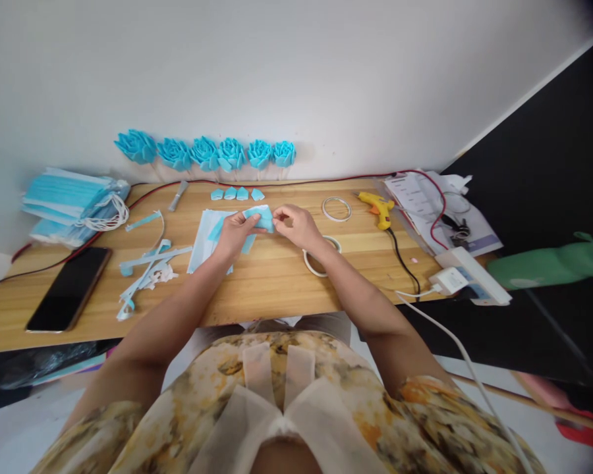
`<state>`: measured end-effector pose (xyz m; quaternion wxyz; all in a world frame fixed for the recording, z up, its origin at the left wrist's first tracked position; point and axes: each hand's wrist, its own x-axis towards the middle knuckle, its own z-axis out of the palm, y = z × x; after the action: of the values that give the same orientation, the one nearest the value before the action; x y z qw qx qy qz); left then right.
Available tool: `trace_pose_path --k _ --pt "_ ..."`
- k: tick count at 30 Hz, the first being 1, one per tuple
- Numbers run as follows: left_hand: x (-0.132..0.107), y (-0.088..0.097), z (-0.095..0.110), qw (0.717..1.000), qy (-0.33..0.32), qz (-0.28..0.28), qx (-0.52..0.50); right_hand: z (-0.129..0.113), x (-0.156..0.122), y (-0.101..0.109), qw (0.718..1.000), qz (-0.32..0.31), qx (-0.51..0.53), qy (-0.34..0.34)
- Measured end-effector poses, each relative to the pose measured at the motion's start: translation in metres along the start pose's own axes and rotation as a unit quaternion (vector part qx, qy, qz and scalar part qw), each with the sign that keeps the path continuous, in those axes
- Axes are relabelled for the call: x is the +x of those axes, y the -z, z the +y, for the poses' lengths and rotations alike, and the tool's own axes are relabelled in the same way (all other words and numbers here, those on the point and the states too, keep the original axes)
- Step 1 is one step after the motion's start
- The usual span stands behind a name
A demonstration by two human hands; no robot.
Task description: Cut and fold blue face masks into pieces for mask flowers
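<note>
Over the middle of the table, my left hand (pixel 238 230) pinches a small folded piece of blue and white mask fabric (pixel 263 216) between thumb and fingers. The fingertips of my right hand (pixel 296 225) are closed at that piece's right edge. Under and beside my left hand lie pale blue flat mask sheets (pixel 202 243). Just beyond the hands, several small folded blue petals (pixel 230 193) sit in a row. Below my right wrist rests a roll of tape (pixel 308 264), partly covered by the forearm.
Several blue fabric roses (pixel 205 153) on sticks lean along the wall. At left are a stack of masks (pixel 64 197), cut strips (pixel 145 280) and a phone (pixel 70 289). Rightward lie another tape roll (pixel 337 209), a yellow glue gun (pixel 379 209), a power strip (pixel 474 276) and a green bottle (pixel 548 263).
</note>
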<state>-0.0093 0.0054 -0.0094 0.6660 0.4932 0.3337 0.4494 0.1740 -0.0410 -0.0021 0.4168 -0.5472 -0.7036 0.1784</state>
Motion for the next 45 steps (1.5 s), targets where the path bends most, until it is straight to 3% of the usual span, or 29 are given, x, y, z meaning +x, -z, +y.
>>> trace_pose_path --k 5,13,34,39,45 --pt "-0.001 0.0 -0.001 0.999 -0.028 -0.015 0.043 -0.004 -0.001 0.002 0.997 -0.014 0.069 -0.027" --pt "-0.002 0.0 -0.002 0.996 -0.025 -0.044 0.072 -0.006 -0.003 -0.001 0.997 0.059 0.047 -0.032" --pt "-0.001 0.0 0.0 0.995 0.006 -0.076 0.068 0.002 -0.004 -0.001 0.997 0.061 0.007 -0.05" --pt "0.003 0.001 -0.004 0.999 0.013 -0.043 0.023 -0.008 0.006 0.013 0.995 0.011 -0.084 -0.049" --pt "0.011 0.009 -0.003 0.995 0.022 0.034 -0.094 -0.033 -0.004 0.054 0.969 -0.072 -0.235 -0.033"
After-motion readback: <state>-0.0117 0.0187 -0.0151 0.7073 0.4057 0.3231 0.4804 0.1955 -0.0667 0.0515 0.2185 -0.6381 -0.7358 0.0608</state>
